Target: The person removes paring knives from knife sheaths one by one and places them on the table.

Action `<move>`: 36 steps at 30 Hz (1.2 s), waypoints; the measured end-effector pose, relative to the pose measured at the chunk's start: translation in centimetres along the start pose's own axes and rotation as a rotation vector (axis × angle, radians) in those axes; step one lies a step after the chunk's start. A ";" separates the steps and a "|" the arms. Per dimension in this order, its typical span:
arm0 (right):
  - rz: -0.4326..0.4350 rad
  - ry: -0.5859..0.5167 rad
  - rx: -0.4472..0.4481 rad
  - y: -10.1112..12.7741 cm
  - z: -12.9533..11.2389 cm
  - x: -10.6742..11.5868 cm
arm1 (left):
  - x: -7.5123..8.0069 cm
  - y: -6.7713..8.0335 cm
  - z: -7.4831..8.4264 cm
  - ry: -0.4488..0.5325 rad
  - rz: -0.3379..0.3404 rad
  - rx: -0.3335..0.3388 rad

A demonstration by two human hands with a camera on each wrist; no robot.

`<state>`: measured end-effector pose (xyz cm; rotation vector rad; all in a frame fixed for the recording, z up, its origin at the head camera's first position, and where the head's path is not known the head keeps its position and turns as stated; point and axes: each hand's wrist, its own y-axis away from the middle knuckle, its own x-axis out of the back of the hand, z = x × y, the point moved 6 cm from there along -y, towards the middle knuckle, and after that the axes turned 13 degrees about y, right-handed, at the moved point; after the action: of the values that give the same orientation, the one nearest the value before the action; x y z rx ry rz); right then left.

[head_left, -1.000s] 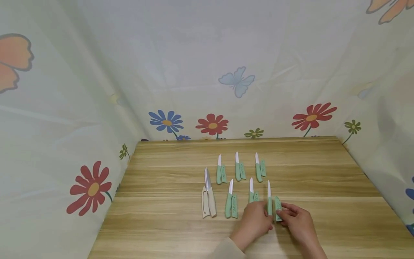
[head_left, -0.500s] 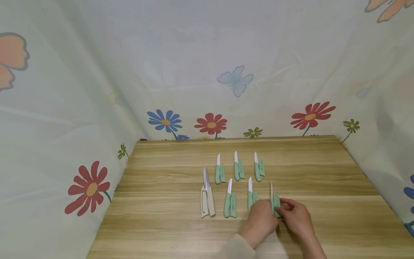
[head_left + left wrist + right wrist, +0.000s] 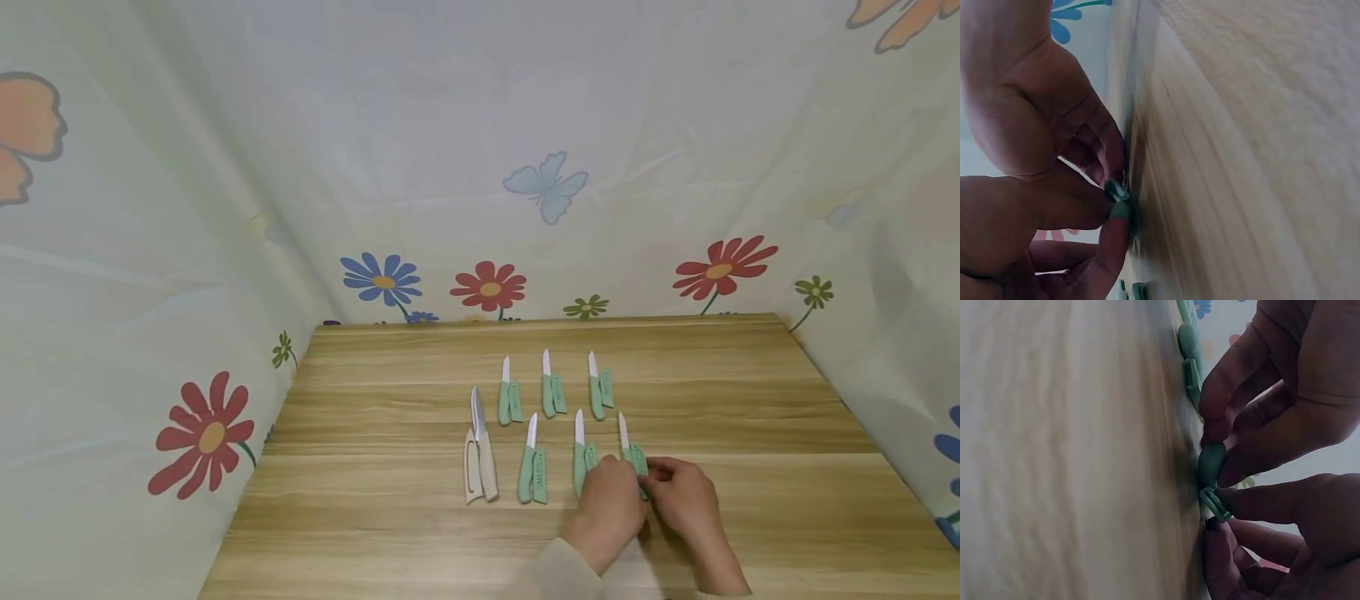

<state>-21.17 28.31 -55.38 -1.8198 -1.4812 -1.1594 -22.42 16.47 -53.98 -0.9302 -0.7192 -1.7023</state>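
Note:
My left hand (image 3: 611, 500) pinches the green handle (image 3: 1212, 464) of a small paring knife with a pale blade (image 3: 623, 429). Part of that handle is behind the fingers in the head view. Just right of it, my right hand (image 3: 686, 497) pinches a green knife sheath (image 3: 639, 460) between thumb and finger. Handle and sheath lie side by side at the table surface, close against each other in the right wrist view. Left of my left hand is another green paring knife (image 3: 579, 429), its sheath (image 3: 592, 456) partly covered by that hand.
Another green knife (image 3: 528, 475) with its sheath (image 3: 540, 477) lies further left. Beside it is a larger cream-handled knife (image 3: 489, 467) with a cream sheath (image 3: 472, 471). Behind them, three green knives form a back row on the wooden table (image 3: 375, 542). A flowered curtain surrounds the table.
The gap between the held knife and its sheath has closed, the right hand shifting slightly left. The blade, seen edge-on half a second ago, now shows its flat side and its tip leans left.

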 end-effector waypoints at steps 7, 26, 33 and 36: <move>0.018 0.012 -0.001 -0.2 0.3 0.1 | -0.5 0.2 0.2 -0.063 0.003 -0.016; -0.011 0.005 0.003 -0.2 1.0 0.3 | -1.1 0.4 0.8 -0.076 -0.016 -0.065; -0.016 0.013 0.006 -0.2 1.2 0.3 | -1.4 0.3 0.6 -0.041 -0.026 -0.047; -0.016 0.015 0.008 -0.2 1.4 0.3 | -1.5 0.2 0.6 -0.027 -0.027 -0.045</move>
<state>-20.96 29.72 -55.85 -1.7938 -1.4921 -1.1702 -21.83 17.66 -54.93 -0.9804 -0.7169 -1.7393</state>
